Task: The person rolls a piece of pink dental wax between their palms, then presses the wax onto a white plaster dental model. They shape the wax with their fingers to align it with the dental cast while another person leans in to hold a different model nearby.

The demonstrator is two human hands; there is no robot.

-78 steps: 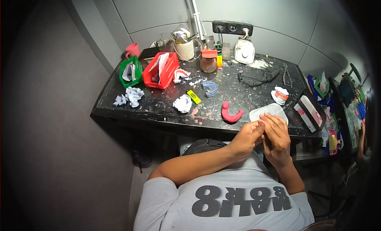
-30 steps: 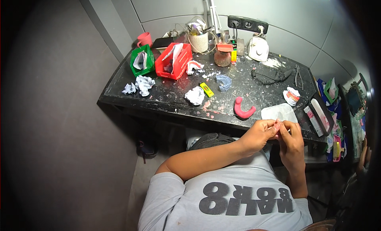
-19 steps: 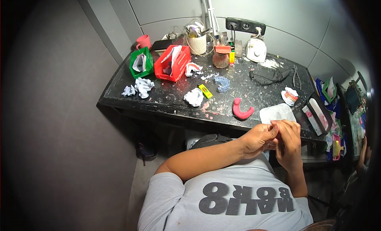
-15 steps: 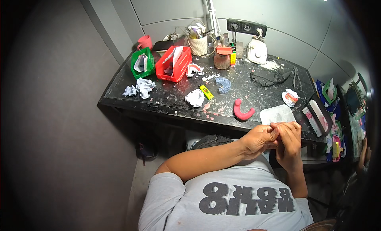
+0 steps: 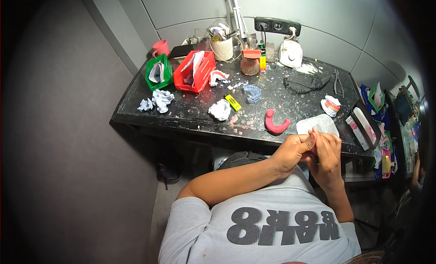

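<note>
Left hand point(image 5: 289, 153) and right hand point(image 5: 329, 156) pressed together by tabletop's point(image 5: 190, 110) near edge; contents unclear; even fingertip pressure advisable.

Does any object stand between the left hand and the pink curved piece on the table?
Nothing visible: only a strip of the black table shows between the left hand and the pink curved piece. The white pad lies right of that piece.

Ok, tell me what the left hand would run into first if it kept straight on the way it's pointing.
The right hand: it sits directly in line with the left hand, and their fingers already appear to meet, though the overlap makes exact contact hard to judge.
</note>
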